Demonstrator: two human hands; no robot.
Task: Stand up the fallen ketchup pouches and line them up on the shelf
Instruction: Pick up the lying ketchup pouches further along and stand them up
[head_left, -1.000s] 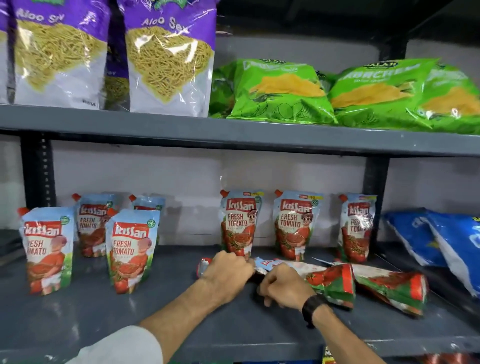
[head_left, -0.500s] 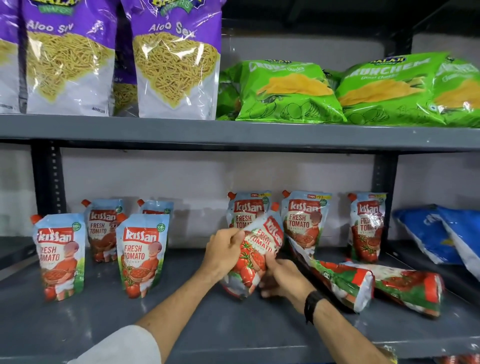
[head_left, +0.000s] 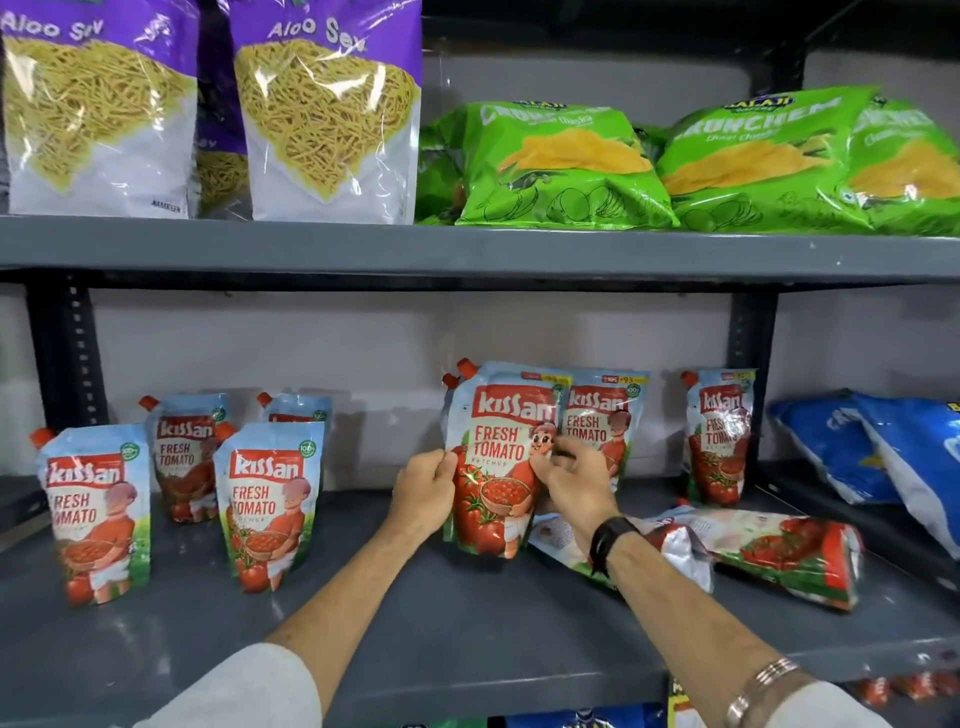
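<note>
A Kissan ketchup pouch (head_left: 501, 457) stands upright at the middle of the grey shelf (head_left: 467, 623). My left hand (head_left: 423, 491) grips its left edge and my right hand (head_left: 574, 480) holds its right edge. Two more pouches lie flat to the right: one (head_left: 670, 553) partly under my right wrist, the other (head_left: 784, 556) beyond it. Upright pouches stand behind, one (head_left: 605, 421) just right of the held pouch and one (head_left: 719, 436) near the post. Several upright pouches (head_left: 267, 506) stand at the left.
Blue snack bags (head_left: 883, 457) lean at the far right of the shelf. The upper shelf (head_left: 467, 249) carries purple Aloo Sev bags (head_left: 327, 109) and green chip bags (head_left: 566, 161). Black posts (head_left: 750, 343) stand at the back.
The pouch that lay flat under both hands has been lifted, tilted up and now stands upright, still held on both sides. The camera has moved closer.
</note>
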